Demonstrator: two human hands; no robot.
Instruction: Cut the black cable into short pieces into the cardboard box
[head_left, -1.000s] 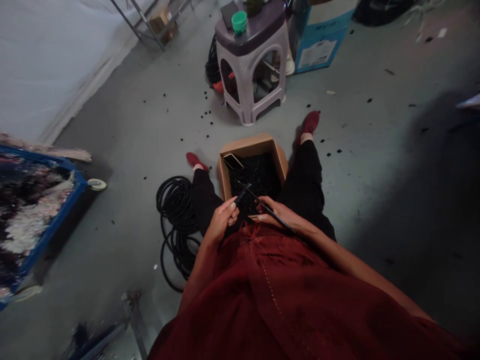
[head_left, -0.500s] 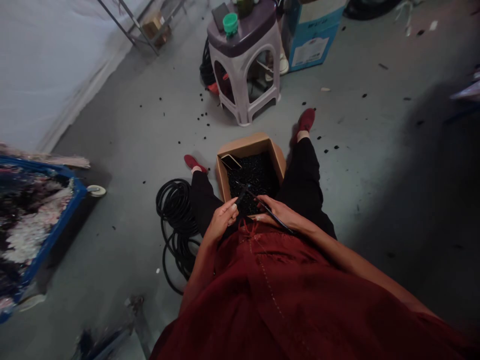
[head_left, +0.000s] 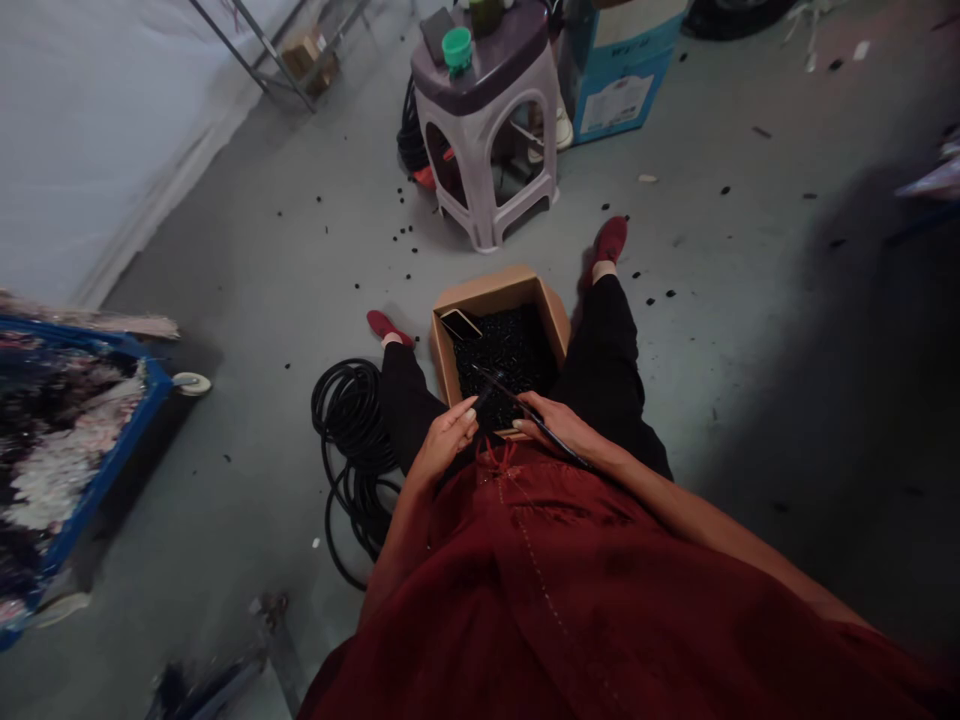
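My left hand [head_left: 450, 436] is closed on a small dark piece [head_left: 484, 394] at its fingertips; what the piece is cannot be made out. In my right hand [head_left: 561, 424] is a long, thin, dark tool [head_left: 555, 440] whose narrow end points up and left, towards that piece. Its exact kind is unclear. Both hands are over the near edge of an open cardboard box [head_left: 491, 289] between my legs. Many small black pieces [head_left: 510, 340] lie inside it, and a phone-like dark rectangle with a light rim [head_left: 460, 324] rests in its far left corner.
Coiled black hose [head_left: 349, 405] lies left of my leg. Beyond the box stands a plastic stool [head_left: 480, 90] bearing a green-topped item [head_left: 457, 48], beside a blue carton [head_left: 626, 85]. A blue-framed cart [head_left: 154, 385] is at the left. Black scraps dot the floor.
The right hand's fingers and the tool have shifted slightly near the left hand's piece. The left hand stays in nearly the same place. The whole view has moved a little.
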